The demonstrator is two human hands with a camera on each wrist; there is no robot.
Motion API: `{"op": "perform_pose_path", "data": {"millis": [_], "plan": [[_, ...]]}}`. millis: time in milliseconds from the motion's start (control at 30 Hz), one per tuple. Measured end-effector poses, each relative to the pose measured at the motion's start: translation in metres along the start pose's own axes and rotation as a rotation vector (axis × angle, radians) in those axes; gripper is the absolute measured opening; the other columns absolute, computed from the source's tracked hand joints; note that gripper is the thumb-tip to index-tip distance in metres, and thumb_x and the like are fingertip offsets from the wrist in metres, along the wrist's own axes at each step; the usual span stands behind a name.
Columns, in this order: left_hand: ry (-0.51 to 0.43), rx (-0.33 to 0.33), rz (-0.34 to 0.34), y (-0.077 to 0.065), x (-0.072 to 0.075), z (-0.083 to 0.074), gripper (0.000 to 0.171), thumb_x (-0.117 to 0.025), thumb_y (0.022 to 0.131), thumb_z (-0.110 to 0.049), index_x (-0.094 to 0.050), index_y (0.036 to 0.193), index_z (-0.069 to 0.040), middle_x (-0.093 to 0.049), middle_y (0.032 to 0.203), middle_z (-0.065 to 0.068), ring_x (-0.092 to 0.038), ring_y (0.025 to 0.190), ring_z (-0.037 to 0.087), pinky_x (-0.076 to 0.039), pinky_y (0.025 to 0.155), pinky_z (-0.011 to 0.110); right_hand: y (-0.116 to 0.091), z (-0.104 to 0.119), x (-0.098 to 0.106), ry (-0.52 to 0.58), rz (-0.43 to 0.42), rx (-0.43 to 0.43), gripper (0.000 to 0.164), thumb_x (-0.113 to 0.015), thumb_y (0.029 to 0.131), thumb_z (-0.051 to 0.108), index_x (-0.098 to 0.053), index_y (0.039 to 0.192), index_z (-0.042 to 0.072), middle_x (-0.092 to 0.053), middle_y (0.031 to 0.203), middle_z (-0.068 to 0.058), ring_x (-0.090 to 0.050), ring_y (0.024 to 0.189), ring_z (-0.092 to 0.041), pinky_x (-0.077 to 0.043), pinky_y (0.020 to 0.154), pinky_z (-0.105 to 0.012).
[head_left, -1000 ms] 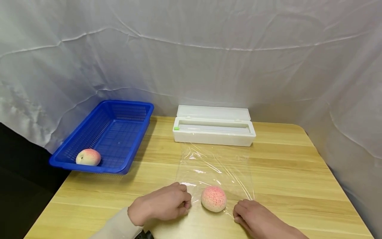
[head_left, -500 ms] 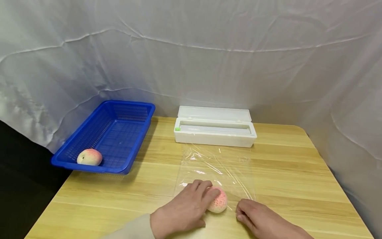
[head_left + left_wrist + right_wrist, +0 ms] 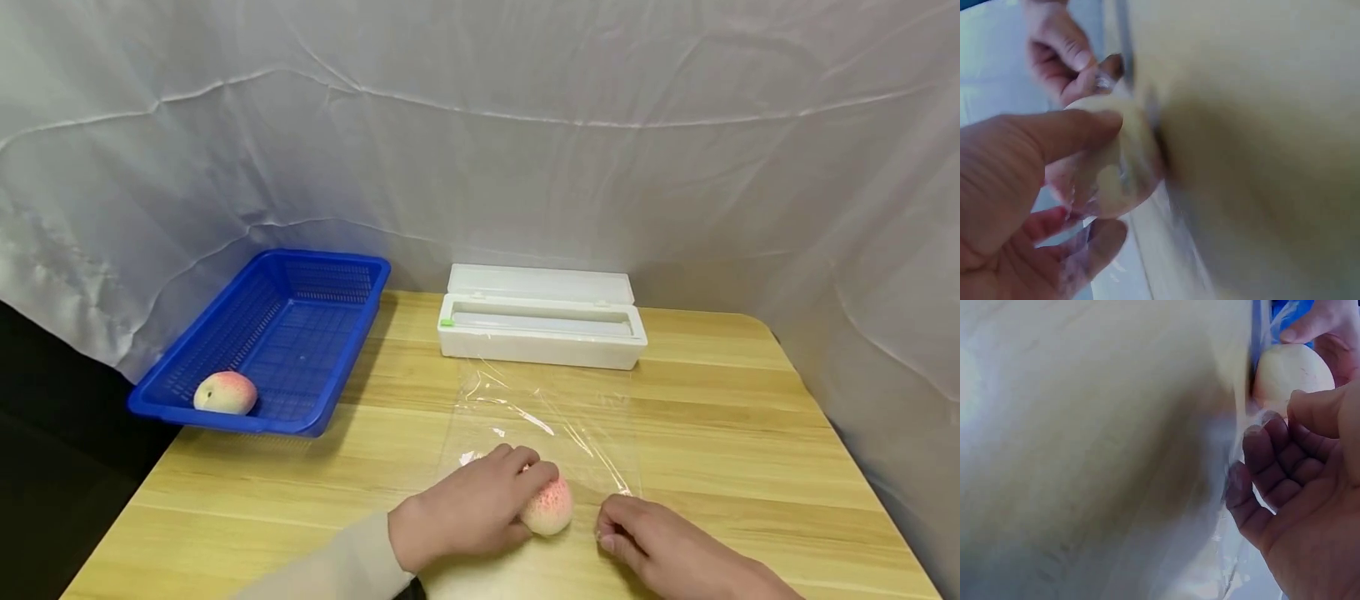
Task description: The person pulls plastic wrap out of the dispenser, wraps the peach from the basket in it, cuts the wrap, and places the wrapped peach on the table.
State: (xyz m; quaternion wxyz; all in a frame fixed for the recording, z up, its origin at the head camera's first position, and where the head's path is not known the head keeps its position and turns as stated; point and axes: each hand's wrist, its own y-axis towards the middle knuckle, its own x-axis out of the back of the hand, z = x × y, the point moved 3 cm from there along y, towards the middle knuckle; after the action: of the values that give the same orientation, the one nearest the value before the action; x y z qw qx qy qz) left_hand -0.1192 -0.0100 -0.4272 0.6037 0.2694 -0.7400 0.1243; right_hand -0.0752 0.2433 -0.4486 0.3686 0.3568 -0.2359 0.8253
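Satiny grey curtain (image 3: 525, 187), creased, is hung beyond the grip. Wood-grain table (image 3: 735, 433), flat and pale, is laid beneath it. Blue basket (image 3: 300, 346), perforated plastic, rectangular, is placed left of and beyond the grip. Straight ahead of it, a white box (image 3: 540, 350), long and narrow, is set with its lid raised. From the box toward the grip, clear film (image 3: 517, 400) is spread, glossy and wrinkled; judged light, limp, clingy, easily torn, best taken by its near corners. Left hand (image 3: 480, 504): thumb and fingers are closed round the left side of a speckled peach (image 3: 552, 508), film caught among the fingers. Right hand (image 3: 660, 537), just right of the peach: fingers are curled, film pinched at the thumb. Held peach is rounded, pink over cream, fuzzy-looking; judged light, firm, hardly slippery, best cupped by its sides. Second peach (image 3: 225, 393), smoother, is kept in the basket's near end, left of the grip
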Motion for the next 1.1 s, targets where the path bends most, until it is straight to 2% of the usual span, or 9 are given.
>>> {"op": "perform_pose_path", "data": {"millis": [133,233,367,500,633,800,900,1000,1100], "plan": [[-0.197,0.068,0.123,0.008,0.008,0.017,0.067,-0.086,0.087,-0.035,-0.054,0.144,-0.021,-0.065,0.129,-0.003,-0.061,0.112,0.008,-0.053,0.097,0.026,0.002,0.003,0.008,0.015,-0.035,0.027,0.012,-0.055,0.111,0.033,-0.057,0.099,0.032,-0.055,0.09,0.02,-0.052,0.081,0.004,-0.043,0.068,-0.02],[-0.379,0.117,0.202,0.015,0.011,0.034,0.066,-0.086,0.088,-0.037,-0.056,0.145,-0.022,-0.068,0.124,-0.008,-0.062,0.107,0.002,-0.053,0.095,0.024,0.006,0.004,0.014,0.06,-0.062,0.03,0.013,-0.058,0.11,0.029,-0.059,0.097,0.029,-0.054,0.086,0.019,-0.051,0.076,0.004,-0.044,0.063,-0.02],[-0.602,0.187,0.297,0.025,0.008,0.055,0.063,-0.086,0.09,-0.036,-0.058,0.145,-0.025,-0.07,0.123,-0.01,-0.064,0.107,0.0,-0.053,0.096,0.023,0.013,-0.002,0.021,0.247,-0.047,0.002,0.014,-0.059,0.109,0.023,-0.062,0.097,0.018,-0.05,0.077,0.014,-0.047,0.066,0.003,-0.043,0.055,-0.021],[-0.698,0.19,0.367,0.033,0.005,0.072,0.061,-0.085,0.09,-0.033,-0.061,0.146,-0.024,-0.07,0.128,-0.007,-0.064,0.114,0.004,-0.051,0.101,0.025,0.028,-0.014,0.025,0.436,-0.009,-0.019,0.016,-0.058,0.11,0.02,-0.062,0.1,0.008,-0.053,0.078,0.007,-0.049,0.066,0.001,-0.045,0.055,-0.02],[-0.761,0.16,0.431,0.042,0.003,0.082,0.059,-0.083,0.092,-0.03,-0.062,0.146,-0.021,-0.072,0.123,-0.009,-0.065,0.112,0.005,-0.051,0.1,0.025,0.04,-0.026,0.03,0.481,-0.02,-0.018,0.015,-0.061,0.108,0.018,-0.065,0.104,0.003,-0.058,0.078,0.003,-0.052,0.067,-0.001,-0.047,0.057,-0.021],[-0.865,0.183,0.492,0.048,0.004,0.086,0.051,-0.081,0.094,-0.024,-0.065,0.142,-0.019,-0.074,0.112,-0.009,-0.068,0.104,0.007,-0.055,0.093,0.025,0.042,-0.04,0.034,0.492,-0.023,-0.033,0.017,-0.063,0.107,0.018,-0.066,0.108,0.001,-0.062,0.079,-0.005,-0.053,0.067,-0.003,-0.049,0.057,-0.024],[-0.862,0.207,0.505,0.049,0.006,0.089,0.048,-0.08,0.094,-0.026,-0.067,0.14,-0.02,-0.073,0.113,-0.01,-0.067,0.105,0.007,-0.053,0.095,0.025,0.04,-0.045,0.038,0.458,-0.063,-0.082,0.02,-0.065,0.106,0.021,-0.067,0.108,0.001,-0.064,0.081,-0.007,-0.055,0.068,-0.005,-0.05,0.059,-0.025],[-0.869,0.215,0.521,0.051,0.006,0.091,0.048,-0.079,0.095,-0.028,-0.067,0.141,-0.019,-0.073,0.114,-0.009,-0.066,0.102,0.009,-0.052,0.093,0.027,0.036,-0.047,0.047,0.331,-0.168,-0.153,0.016,-0.069,0.104,0.022,-0.069,0.103,0.005,-0.062,0.08,-0.005,-0.053,0.068,-0.007,-0.048,0.059,-0.025],[-0.922,0.219,0.546,0.052,0.004,0.093,0.046,-0.077,0.097,-0.026,-0.066,0.141,-0.016,-0.073,0.109,-0.006,-0.065,0.091,0.013,-0.053,0.085,0.028,0.031,-0.045,0.062,0.074,-0.328,-0.237,0.009,-0.071,0.102,0.019,-0.07,0.098,0.012,-0.061,0.077,0.001,-0.05,0.066,-0.007,-0.044,0.058,-0.025]]}}
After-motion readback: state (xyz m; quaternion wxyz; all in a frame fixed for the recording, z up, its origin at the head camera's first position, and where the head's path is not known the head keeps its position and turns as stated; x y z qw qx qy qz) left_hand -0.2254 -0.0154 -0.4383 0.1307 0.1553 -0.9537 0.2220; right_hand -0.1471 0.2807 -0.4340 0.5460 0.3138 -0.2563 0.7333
